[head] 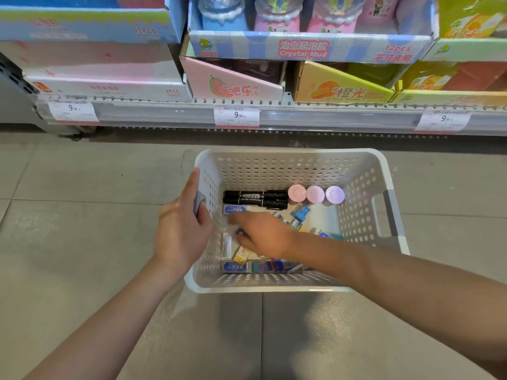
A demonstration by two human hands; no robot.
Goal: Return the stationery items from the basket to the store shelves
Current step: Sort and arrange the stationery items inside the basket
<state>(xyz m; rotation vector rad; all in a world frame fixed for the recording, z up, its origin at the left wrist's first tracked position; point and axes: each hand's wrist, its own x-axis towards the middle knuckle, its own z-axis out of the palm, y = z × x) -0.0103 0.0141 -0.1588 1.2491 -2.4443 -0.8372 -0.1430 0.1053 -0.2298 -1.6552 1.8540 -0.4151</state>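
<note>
Inside the basket (365, 171), right hand (263, 234) fingers — blurred, perhaps pinching — touch small boxes (236, 267); left hand (183, 229) grips its handle.

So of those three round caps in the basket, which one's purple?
The rightmost round cap, nearest the basket's right handle; the other two are pink.

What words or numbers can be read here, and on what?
"Crystal Mud", "12pcs": blue checked display box.
"12PCS": top-left box.
"6PCS": white box.
"9.90": three shelf price tags.
"Permanent Marker": black markers in the basket.
Chinese lettering on the pink box and orange box; the small packets' print is too blurred.
</note>
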